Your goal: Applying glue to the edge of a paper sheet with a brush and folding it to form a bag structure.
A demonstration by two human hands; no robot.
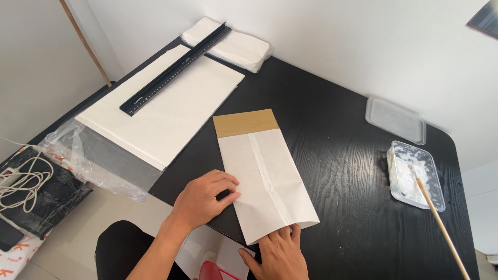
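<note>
A folded white paper bag piece (264, 176) lies flat on the black table (342, 155), with a brown cardboard strip (246, 122) showing at its far end. My left hand (203, 199) presses its fingertips on the paper's left edge near the middle. At the near corner, my right hand (279, 253) rests with its fingers against the bottom edge of the paper. Neither hand grips anything; both lie flat on the sheet.
A stack of white sheets (166, 103) with a long black ruler (174, 70) lies at the left, over clear plastic wrap (88, 155). More folded white paper (233, 44) sits at the back. A glue tub (415, 173) with a wooden stick (438, 220) and its lid (395, 119) stand right.
</note>
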